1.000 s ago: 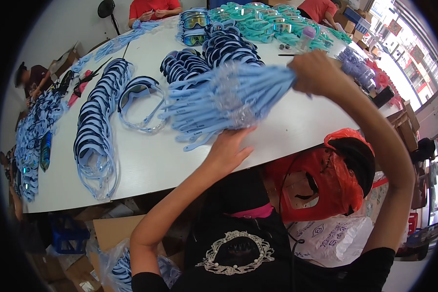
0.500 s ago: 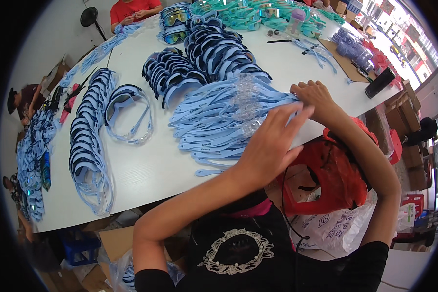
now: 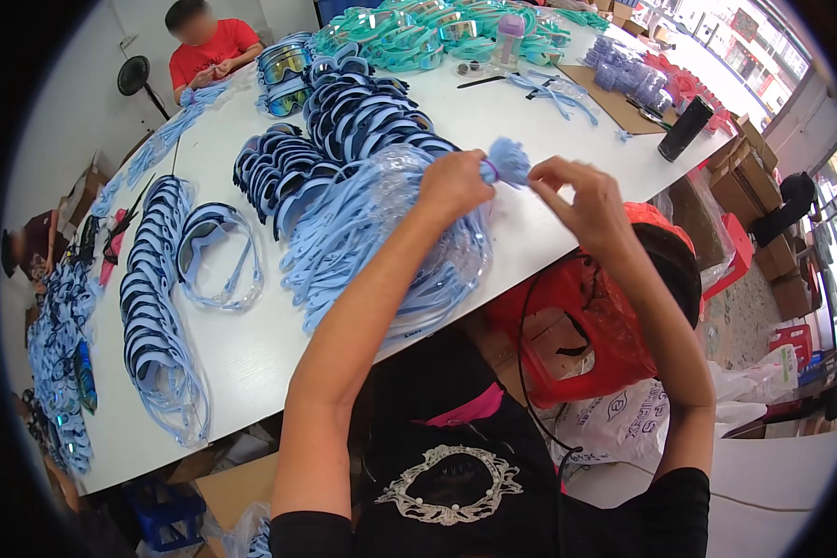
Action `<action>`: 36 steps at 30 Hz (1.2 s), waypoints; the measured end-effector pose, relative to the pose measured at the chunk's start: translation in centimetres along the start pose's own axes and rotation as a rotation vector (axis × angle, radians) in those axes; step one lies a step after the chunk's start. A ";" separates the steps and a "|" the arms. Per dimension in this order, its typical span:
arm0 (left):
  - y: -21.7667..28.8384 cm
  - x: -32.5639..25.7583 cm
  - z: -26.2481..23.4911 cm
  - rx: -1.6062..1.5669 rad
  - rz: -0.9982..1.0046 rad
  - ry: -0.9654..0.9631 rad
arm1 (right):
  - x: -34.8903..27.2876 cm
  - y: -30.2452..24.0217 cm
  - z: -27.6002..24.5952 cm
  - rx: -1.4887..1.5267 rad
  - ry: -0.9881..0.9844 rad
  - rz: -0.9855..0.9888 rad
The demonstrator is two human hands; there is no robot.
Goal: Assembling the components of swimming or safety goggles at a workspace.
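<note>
A thick bundle of light blue goggle straps (image 3: 344, 237) with clear plastic clips lies across the near middle of the table, bunched together at its right end. My left hand (image 3: 456, 188) is closed round that gathered end. Past my fist sticks out a tuft of strap ends (image 3: 509, 160), with a thin purple band (image 3: 490, 171) round its base. My right hand (image 3: 588, 203) is just right of the tuft, fingers curled and thumb and forefinger pinched; what they hold, if anything, is too small to make out.
Rows of blue goggles (image 3: 372, 107) stand behind the straps, with another row (image 3: 153, 298) and a single pair (image 3: 216, 251) to the left. Teal goggles (image 3: 418, 42) fill the far side. A black cylinder (image 3: 686, 128) stands at right. A red stool (image 3: 567, 358) is below the edge. A co-worker (image 3: 212, 51) sits far left.
My left hand has moved up and now grips the gathered straps. My right hand has come off them to the right. The straps are bunched tighter, and the tuft and purple band now show.
</note>
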State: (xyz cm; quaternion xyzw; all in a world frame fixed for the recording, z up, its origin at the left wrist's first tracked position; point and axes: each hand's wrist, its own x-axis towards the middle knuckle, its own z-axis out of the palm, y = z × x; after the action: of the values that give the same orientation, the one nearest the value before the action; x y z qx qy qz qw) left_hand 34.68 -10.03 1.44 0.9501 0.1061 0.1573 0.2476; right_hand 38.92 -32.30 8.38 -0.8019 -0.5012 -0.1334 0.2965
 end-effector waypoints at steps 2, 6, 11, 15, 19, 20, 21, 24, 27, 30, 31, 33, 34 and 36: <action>-1.9 0.6 -0.9 -0.101 0.009 0.069 | -0.8 -0.6 1.9 0.220 -0.036 0.097; -5.3 1.7 -1.6 -0.474 0.021 0.036 | -0.8 -1.1 8.0 0.408 0.095 0.105; -4.5 -1.7 -6.0 -1.051 -0.094 0.135 | 0.3 -0.9 12.5 0.467 0.236 0.256; -5.2 -5.6 -11.6 -1.119 -0.117 0.209 | -0.9 -1.3 16.2 0.481 0.123 0.184; -5.6 -8.4 -17.4 -1.263 -0.047 0.229 | -1.4 -5.1 19.2 0.402 0.029 0.141; -6.0 -9.1 -18.9 -1.263 0.023 0.252 | -1.0 -7.4 19.9 0.448 0.028 0.145; -6.1 -9.5 -20.1 -1.267 0.095 0.268 | -0.6 -9.4 20.6 0.489 0.028 0.154; -4.2 -10.6 -24.9 -1.070 0.068 0.305 | 1.7 -15.8 23.2 0.837 0.017 0.146; 1.7 -9.4 -25.7 -0.787 0.023 0.333 | 5.1 -20.8 28.0 1.365 -0.039 0.081; 2.7 -7.1 -22.9 -0.375 0.142 0.211 | 7.3 -22.5 30.3 1.283 -0.072 -0.061; 1.4 -6.7 -21.9 -0.297 0.171 0.100 | 6.6 -22.1 30.0 1.196 -0.047 -0.103; -1.4 -5.9 -18.3 -0.405 0.141 -0.027 | 4.2 -19.0 28.3 0.972 0.017 -0.141; -2.7 -5.1 -16.6 -0.450 0.135 -0.025 | 3.1 -17.4 27.6 0.874 0.015 -0.147; -4.3 -4.0 -13.8 -0.542 0.109 -0.018 | 0.6 -14.8 26.8 0.731 -0.020 -0.150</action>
State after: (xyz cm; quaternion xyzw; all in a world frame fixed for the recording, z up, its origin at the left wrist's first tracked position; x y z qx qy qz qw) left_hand 25.59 -1.45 9.78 0.8549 0.0065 0.1847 0.4848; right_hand 23.89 -10.76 -7.42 -0.6054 -0.5760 0.0406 0.5478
